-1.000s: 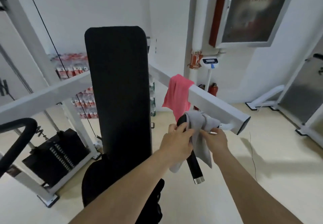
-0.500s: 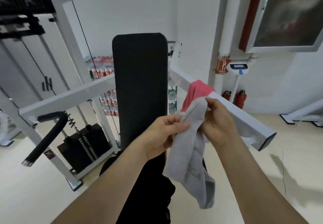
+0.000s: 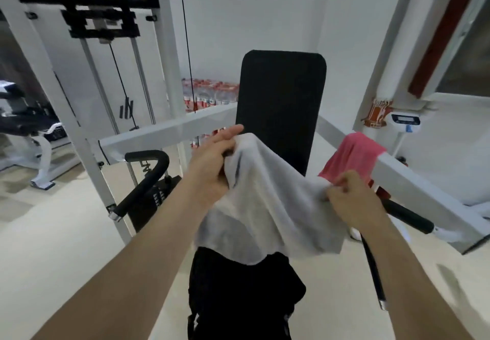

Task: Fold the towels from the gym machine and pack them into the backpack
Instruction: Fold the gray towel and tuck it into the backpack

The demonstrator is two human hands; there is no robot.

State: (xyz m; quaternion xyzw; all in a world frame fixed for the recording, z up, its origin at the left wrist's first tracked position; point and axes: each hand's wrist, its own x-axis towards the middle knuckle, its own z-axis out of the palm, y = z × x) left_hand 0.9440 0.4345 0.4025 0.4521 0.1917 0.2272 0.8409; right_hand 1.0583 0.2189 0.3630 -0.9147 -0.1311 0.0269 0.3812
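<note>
Grey towel [image 3: 267,201] — between both hands' fingers [image 3: 225,140]

Single view, head-worn, wide-angle. Looks forward and down from above the black backrest pad [image 3: 281,101], which stands upright at frame centre, close in front. Both forearms enter from the bottom edge toward the pad. White machine arms run out left and right of the pad; walls bend at the frame edges. No second view to share.

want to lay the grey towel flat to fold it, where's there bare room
Bare: the upper black back pad, and the floor left of the machine. Crowded: the right arm bar under the pink towel, and the seat holding the black backpack.
</note>
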